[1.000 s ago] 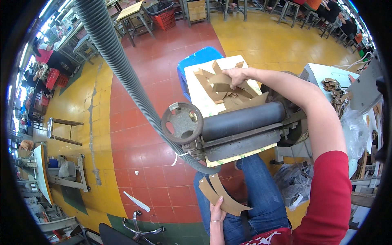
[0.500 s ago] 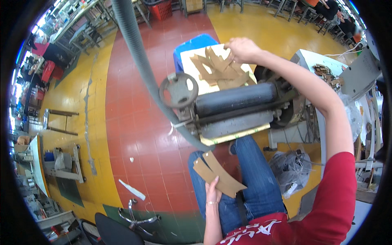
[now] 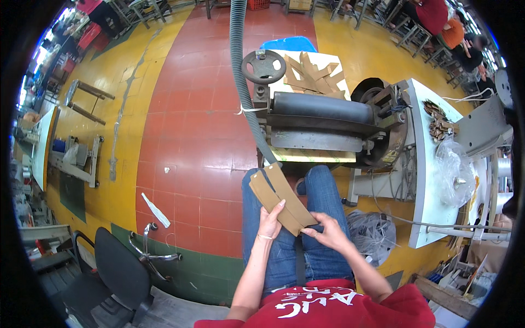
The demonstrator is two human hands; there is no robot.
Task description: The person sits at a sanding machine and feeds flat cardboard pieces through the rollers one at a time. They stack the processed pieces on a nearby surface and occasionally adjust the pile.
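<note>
Two or more curved, flat brown strips (image 3: 283, 192), tan with small pale marks at their far ends, lie overlapped above my lap. My left hand (image 3: 269, 221) grips them at the middle of their near half, thumb on top. At their near right end, my right hand (image 3: 330, 232) pinches the edge between thumb and fingers. Just ahead of my knees stands a roller machine with a dark cylinder (image 3: 324, 107), a metal plate below it and a handwheel (image 3: 263, 66) at its left. Behind the cylinder, similar loose brown pieces (image 3: 313, 76) are heaped on a pale board.
A ribbed grey hose (image 3: 237, 49) runs down the machine's left side. At right stands a white table (image 3: 424, 175) with brown scraps and a clear plastic bag. Another plastic bag (image 3: 372, 235) sits by my right knee. A black chair (image 3: 117, 268) stands behind at left.
My right hand has come back from the heap behind the roller to the strips over my lap and now grips their near end. My left hand still holds the strips.
</note>
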